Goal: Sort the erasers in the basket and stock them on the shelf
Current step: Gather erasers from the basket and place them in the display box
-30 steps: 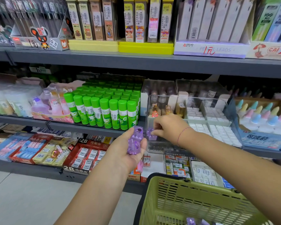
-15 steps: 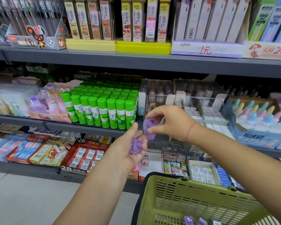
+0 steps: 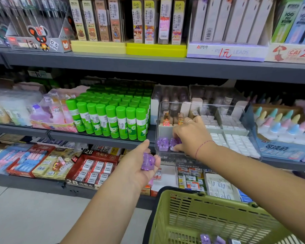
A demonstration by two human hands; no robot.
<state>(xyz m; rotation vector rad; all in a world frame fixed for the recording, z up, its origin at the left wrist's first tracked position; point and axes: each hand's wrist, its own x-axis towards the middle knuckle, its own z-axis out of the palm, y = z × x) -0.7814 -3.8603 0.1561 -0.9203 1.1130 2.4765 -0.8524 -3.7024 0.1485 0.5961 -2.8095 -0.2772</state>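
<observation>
A clear purple eraser (image 3: 148,160) sits cupped in my left hand (image 3: 136,166). In the front-left compartment of the clear bin (image 3: 197,105) on the grey shelf (image 3: 102,140), a second eraser (image 3: 163,144) stands free. Just beside it, a third eraser (image 3: 176,142) is pinched in my right hand (image 3: 190,136). More purple pieces (image 3: 205,238) lie at the bottom of the green basket (image 3: 192,215).

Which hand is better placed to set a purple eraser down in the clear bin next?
Right, likely. The right hand is inside the clear bin, pinching a purple eraser beside a placed eraser. The left hand grips a spare eraser lower, outside the bin.
</observation>
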